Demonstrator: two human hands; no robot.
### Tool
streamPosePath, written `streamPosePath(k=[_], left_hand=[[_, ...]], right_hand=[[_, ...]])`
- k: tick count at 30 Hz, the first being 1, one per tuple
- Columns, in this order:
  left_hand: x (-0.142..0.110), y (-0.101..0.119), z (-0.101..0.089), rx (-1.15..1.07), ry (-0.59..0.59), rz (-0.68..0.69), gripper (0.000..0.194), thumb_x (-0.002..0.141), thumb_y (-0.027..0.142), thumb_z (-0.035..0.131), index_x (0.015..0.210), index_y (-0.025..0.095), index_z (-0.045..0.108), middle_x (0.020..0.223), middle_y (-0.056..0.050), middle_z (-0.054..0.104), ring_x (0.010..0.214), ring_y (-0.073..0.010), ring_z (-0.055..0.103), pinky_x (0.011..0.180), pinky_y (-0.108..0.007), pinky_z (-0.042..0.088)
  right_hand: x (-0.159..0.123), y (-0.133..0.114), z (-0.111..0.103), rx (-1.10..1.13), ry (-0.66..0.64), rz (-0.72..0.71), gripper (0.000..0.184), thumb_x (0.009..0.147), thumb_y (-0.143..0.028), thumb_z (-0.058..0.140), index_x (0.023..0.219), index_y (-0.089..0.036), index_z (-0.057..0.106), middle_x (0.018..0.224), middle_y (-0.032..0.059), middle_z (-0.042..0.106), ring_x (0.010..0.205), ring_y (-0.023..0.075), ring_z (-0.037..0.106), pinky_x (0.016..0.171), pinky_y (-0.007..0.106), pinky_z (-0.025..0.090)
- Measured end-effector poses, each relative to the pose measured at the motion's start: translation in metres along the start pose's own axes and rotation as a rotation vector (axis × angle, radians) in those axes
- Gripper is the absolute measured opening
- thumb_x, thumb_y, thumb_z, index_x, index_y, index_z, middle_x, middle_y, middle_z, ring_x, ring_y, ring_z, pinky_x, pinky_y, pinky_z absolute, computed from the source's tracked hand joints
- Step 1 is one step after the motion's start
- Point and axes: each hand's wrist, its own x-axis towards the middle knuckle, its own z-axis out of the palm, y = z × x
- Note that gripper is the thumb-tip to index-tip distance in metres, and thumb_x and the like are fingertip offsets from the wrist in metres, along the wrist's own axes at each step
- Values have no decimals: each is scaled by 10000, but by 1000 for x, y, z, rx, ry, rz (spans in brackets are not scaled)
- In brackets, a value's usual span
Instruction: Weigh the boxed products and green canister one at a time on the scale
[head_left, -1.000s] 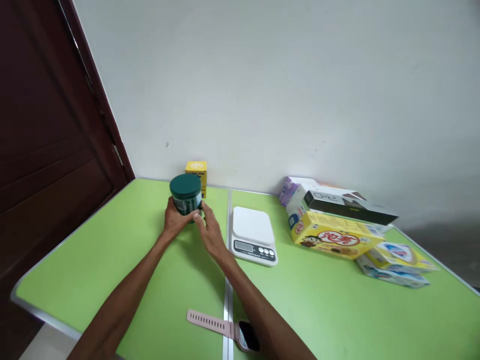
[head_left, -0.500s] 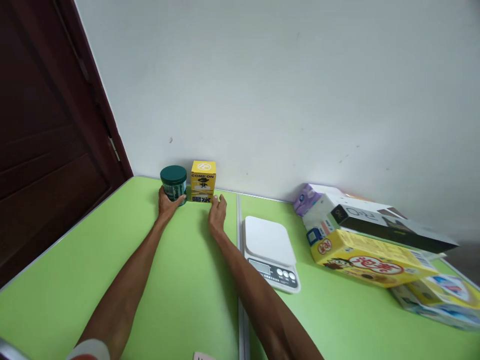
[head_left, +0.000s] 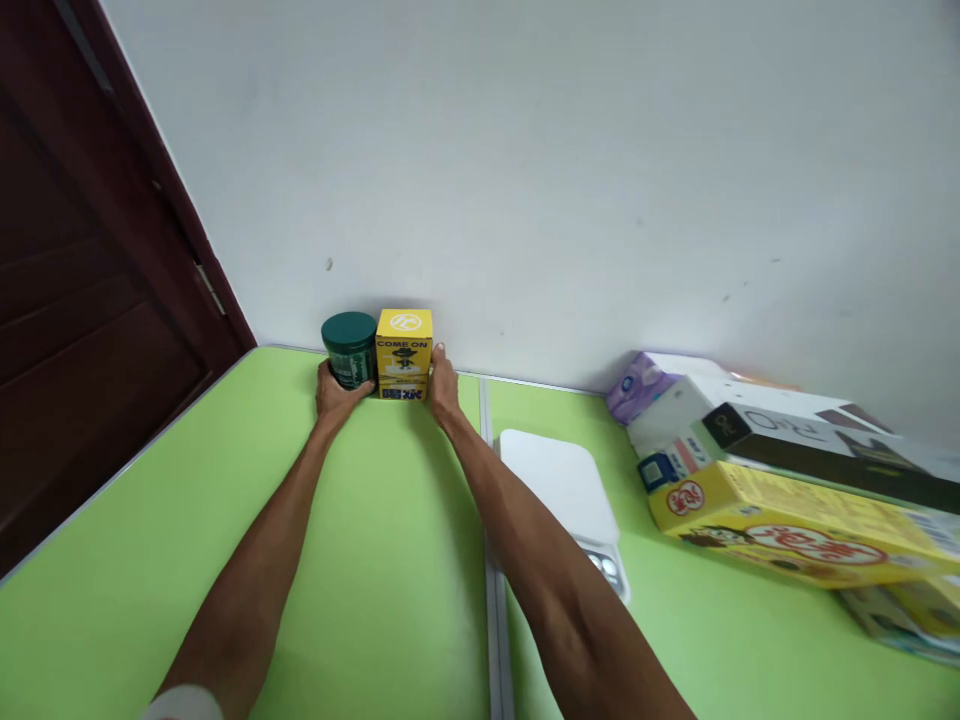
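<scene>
Against the wall at the back of the green table stands a dark green lidded jar (head_left: pixel 350 345). My left hand (head_left: pixel 336 394) wraps round its lower left side, with the thumb across the front. Beside the jar, a yellow box (head_left: pixel 405 358) marked "COME ON" stands upright and appears to touch it. My right hand (head_left: pixel 443 385) closes on the box's right side; some of its fingers are hidden. To the right of my right forearm lies a white kitchen scale (head_left: pixel 559 485), its display partly covered by that forearm.
On the right, several boxes are stacked untidily: a long yellow box (head_left: pixel 802 530), a black and white box (head_left: pixel 817 440) and a purple pack (head_left: pixel 637 385). A metal seam (head_left: pixel 496 600) splits the green table (head_left: pixel 382 580). A dark red door (head_left: pixel 90 290) is at left.
My right hand has come up against the yellow box, and the box now stands closer to the jar. The left hand stays on the jar. The view has shifted slightly.
</scene>
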Motion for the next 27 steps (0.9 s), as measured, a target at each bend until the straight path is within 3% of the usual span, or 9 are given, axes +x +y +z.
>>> streamPosePath(k=[5, 9, 11, 14, 17, 19, 23, 25, 27], left_hand=[[-5, -4, 1, -26, 54, 71, 966, 646, 374, 917, 1435, 163, 401, 1463, -189, 501, 1379, -326, 539, 1180, -502, 443], [-17, -5, -2, -1, 139, 132, 997, 727, 392, 855, 1510, 101, 311, 1530, -251, 381, 1452, -359, 447, 1234, -532, 377], [-27, -3, -4, 1, 148, 131, 969, 756, 390, 824, 1518, 99, 301, 1527, -250, 379, 1426, -358, 471, 1235, -536, 372], [-49, 2, -10, -23, 155, 58, 929, 767, 423, 802, 1492, 90, 325, 1520, -264, 384, 1367, -358, 524, 1209, -537, 403], [-76, 8, -15, -22, 137, 63, 839, 792, 464, 759, 1437, 82, 382, 1485, -267, 421, 1348, -367, 540, 1195, -541, 418], [-90, 12, -17, -7, 98, 112, 785, 803, 486, 736, 1403, 92, 417, 1453, -248, 456, 1354, -371, 538, 1203, -542, 412], [-106, 24, -15, -31, -15, 85, 706, 836, 476, 707, 1398, 152, 429, 1389, -188, 525, 1330, -356, 574, 1180, -545, 446], [-112, 31, -11, -58, -26, 55, 675, 853, 453, 698, 1405, 172, 429, 1362, -166, 540, 1313, -341, 590, 1172, -548, 452], [-125, 41, -5, -86, 5, 84, 652, 865, 447, 690, 1401, 173, 440, 1350, -157, 541, 1297, -322, 589, 1174, -550, 442]], right_hand=[[-42, -34, -18, -141, 110, -24, 794, 999, -770, 135, 1079, -218, 700, 1155, 156, 730, 1175, 327, 595, 1107, 539, 389], [-103, -72, -65, -119, 19, -166, 605, 1044, -682, 331, 1255, -227, 670, 1265, 127, 700, 1209, 287, 616, 1062, 461, 477], [-139, -85, -105, -154, 30, -222, 509, 1054, -609, 417, 1328, -250, 650, 1352, 107, 672, 1265, 275, 609, 1064, 445, 495], [-190, -84, -183, -300, 232, -308, 418, 1055, -527, 451, 1291, -267, 677, 1326, 111, 682, 1266, 290, 612, 1049, 477, 510], [-230, -58, -271, -493, 522, -302, 394, 1023, -531, 479, 1205, -248, 684, 1205, 134, 702, 1174, 320, 627, 994, 527, 516], [-248, -34, -327, -583, 731, -216, 443, 1002, -576, 464, 1154, -211, 665, 1149, 149, 681, 1127, 327, 617, 967, 530, 506], [-253, 1, -411, -520, 1088, 61, 636, 914, -705, 470, 1155, -140, 632, 1184, 205, 632, 1120, 342, 588, 976, 531, 478], [-242, 8, -438, -419, 1124, 149, 754, 877, -753, 462, 1223, -102, 621, 1272, 237, 617, 1181, 353, 580, 1054, 540, 442], [-227, 11, -457, -338, 1075, 180, 848, 868, -785, 434, 1317, -84, 598, 1397, 247, 578, 1302, 366, 536, 1155, 537, 373]])
